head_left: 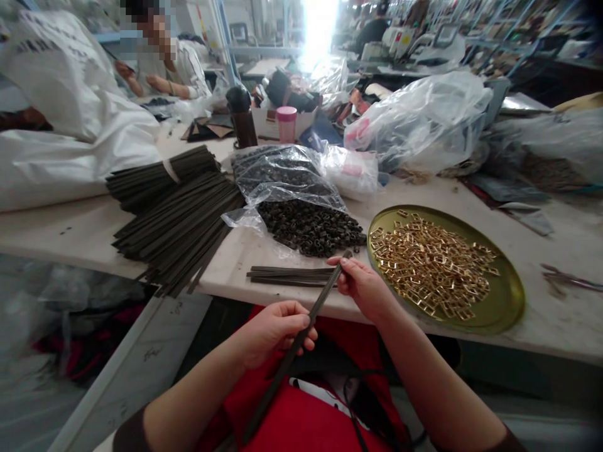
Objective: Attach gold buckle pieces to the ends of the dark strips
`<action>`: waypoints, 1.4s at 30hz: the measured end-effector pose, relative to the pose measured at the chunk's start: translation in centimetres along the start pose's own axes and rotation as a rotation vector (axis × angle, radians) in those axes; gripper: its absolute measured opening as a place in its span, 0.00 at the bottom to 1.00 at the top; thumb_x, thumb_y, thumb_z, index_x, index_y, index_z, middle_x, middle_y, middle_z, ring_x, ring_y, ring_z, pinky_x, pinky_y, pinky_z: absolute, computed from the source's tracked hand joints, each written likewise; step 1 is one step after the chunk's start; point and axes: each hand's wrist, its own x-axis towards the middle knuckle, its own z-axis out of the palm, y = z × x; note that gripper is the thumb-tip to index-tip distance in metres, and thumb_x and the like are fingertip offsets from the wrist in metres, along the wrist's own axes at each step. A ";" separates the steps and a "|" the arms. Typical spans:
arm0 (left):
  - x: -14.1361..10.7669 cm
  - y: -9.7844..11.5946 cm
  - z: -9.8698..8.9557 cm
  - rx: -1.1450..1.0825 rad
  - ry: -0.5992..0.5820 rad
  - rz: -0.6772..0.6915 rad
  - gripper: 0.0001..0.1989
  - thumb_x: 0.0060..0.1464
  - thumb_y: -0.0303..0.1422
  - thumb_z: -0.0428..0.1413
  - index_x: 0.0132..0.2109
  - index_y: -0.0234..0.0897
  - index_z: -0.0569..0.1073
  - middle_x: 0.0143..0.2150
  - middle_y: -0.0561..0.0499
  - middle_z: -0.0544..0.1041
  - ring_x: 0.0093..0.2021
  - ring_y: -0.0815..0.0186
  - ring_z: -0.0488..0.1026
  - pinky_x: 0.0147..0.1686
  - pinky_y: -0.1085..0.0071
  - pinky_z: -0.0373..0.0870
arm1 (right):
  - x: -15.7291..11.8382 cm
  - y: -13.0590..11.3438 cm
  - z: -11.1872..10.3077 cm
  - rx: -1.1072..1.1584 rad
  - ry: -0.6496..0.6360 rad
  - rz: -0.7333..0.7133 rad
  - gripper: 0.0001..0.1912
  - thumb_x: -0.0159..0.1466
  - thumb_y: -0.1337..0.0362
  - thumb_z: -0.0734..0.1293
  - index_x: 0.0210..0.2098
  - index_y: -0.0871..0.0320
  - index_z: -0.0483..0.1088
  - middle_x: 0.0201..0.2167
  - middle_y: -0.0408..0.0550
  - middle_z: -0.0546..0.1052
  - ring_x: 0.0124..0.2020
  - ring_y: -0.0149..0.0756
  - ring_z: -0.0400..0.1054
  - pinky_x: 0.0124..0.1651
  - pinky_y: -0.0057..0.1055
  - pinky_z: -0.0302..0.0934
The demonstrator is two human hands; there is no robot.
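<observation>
A long dark strap [277, 378] runs slantwise in front of me, its lower end over the red cloth on my lap. My left hand [277, 331] pinches it near the middle. At its upper end, my right hand [360, 282] grips it between thumb and fingers; whether a small part is also in those fingers I cannot tell. Behind my hands, several dark straps [287, 275] lie along the table edge. Beyond them is a heap of small black loops [313, 227], partly under a clear plastic bag [287, 169]. Right of my right hand sits a round tray [511, 295] of gold rectangular buckles [431, 263].
Big bundles of dark straps [179, 220] overhang the table edge at left, beside a white sack [70, 150]. A dark bottle [242, 119], a pink-lidded jar [286, 125] and plastic bags [419, 125] stand behind. Pliers [572, 278] lie far right. Another person [169, 69] sits across.
</observation>
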 end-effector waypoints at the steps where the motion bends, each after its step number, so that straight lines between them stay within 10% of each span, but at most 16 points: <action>1: 0.1 -0.1 -0.2 0.002 -0.003 0.002 0.14 0.44 0.37 0.60 0.31 0.33 0.66 0.27 0.51 0.75 0.25 0.73 0.72 0.23 0.79 0.63 | 0.1 -0.3 -0.1 0.007 0.027 -0.016 0.14 0.56 0.57 0.66 0.35 0.61 0.71 0.16 0.37 0.63 0.18 0.22 0.53 0.19 0.20 0.47; 11: -1.3 0.5 -4.7 -0.055 0.188 0.241 0.11 0.44 0.34 0.60 0.29 0.33 0.66 0.22 0.56 0.72 0.19 0.77 0.67 0.19 0.81 0.60 | 0.1 -3.8 -5.0 0.114 0.470 -0.404 0.05 0.54 0.65 0.65 0.30 0.60 0.71 0.15 0.37 0.62 0.17 0.23 0.54 0.19 0.20 0.53; 23: -1.9 1.5 -4.0 -0.337 0.177 0.324 0.04 0.48 0.28 0.54 0.33 0.31 0.69 0.26 0.49 0.75 0.23 0.74 0.70 0.21 0.81 0.64 | -1.0 -1.7 -6.5 0.185 0.521 -0.277 0.06 0.50 0.66 0.68 0.29 0.60 0.71 0.15 0.36 0.64 0.18 0.21 0.57 0.20 0.17 0.57; 33: -3.9 1.1 -4.5 0.128 0.403 0.548 0.09 0.46 0.32 0.59 0.36 0.34 0.70 0.26 0.56 0.73 0.27 0.74 0.68 0.30 0.79 0.64 | -2.0 -3.1 -3.8 0.364 0.333 -0.218 0.12 0.49 0.60 0.73 0.28 0.59 0.69 0.14 0.34 0.61 0.16 0.20 0.53 0.17 0.16 0.51; 42: -4.7 0.9 -5.0 0.069 0.399 0.590 0.11 0.44 0.31 0.61 0.35 0.36 0.68 0.29 0.57 0.71 0.29 0.75 0.66 0.31 0.79 0.62 | -2.3 -3.2 -3.3 0.321 0.345 -0.124 0.12 0.43 0.66 0.71 0.29 0.57 0.70 0.14 0.35 0.63 0.16 0.22 0.56 0.19 0.19 0.56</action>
